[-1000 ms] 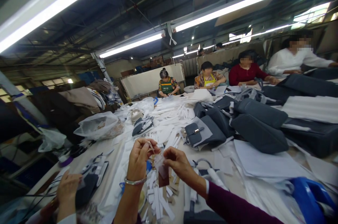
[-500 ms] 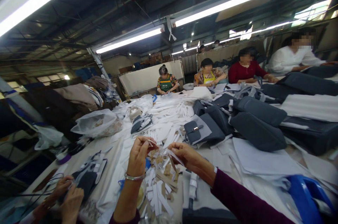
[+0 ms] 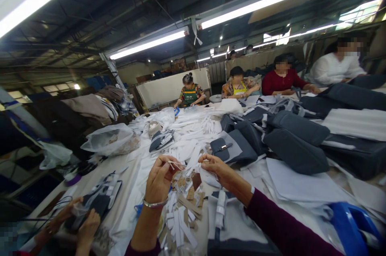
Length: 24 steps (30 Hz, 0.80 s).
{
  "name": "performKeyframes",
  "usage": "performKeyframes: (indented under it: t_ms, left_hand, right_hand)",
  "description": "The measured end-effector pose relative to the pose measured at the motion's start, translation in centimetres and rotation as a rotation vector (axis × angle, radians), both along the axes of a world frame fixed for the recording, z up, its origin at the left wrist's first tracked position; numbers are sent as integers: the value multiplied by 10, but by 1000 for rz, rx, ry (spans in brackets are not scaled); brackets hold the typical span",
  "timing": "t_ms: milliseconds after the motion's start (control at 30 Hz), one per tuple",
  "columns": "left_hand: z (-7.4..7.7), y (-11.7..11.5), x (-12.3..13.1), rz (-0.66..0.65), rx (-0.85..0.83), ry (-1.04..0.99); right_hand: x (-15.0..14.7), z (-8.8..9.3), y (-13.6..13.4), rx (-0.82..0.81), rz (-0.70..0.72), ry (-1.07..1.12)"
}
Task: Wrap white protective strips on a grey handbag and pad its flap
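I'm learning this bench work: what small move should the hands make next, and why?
Perhaps bring the right hand closer to the left hand: the left pinches a thin white cord, while a brown piece shows just below the right, apart from the left.

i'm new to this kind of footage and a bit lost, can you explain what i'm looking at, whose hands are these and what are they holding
There's no machine: a person works bare-handed, and every picture comes from one camera on their head, looking forward and down. The left hand, with a bracelet, pinches a thin white strand. The right hand pinches a pale, thin piece; a brown piece shows beside it, though I can't tell whether they're joined. On the table lie white strips, brown card scraps and dark bags. The hands at lower left are a co-worker's.
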State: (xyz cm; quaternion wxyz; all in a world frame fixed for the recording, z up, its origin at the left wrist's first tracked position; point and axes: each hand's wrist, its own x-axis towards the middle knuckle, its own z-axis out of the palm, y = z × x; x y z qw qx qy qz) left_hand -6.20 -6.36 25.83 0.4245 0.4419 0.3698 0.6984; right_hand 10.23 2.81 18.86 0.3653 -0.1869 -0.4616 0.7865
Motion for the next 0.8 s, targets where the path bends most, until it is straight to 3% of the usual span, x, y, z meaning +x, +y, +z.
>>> performKeyframes:
  t_ms: [167, 367, 533, 800]
  left_hand:
    - [-4, 3, -4, -66, 11, -19]
    - [-7, 4, -2, -115, -46, 0]
    - [-7, 7, 5, -107, -113, 65]
    - [-8, 19, 41, -157, -93, 117]
  right_hand:
    - [2, 4, 5, -6, -8, -25]
    - [4, -8, 8, -26, 4, -38]
    - [8, -23, 7, -19, 12, -42]
    - [13, -61, -10, 43, -85, -84]
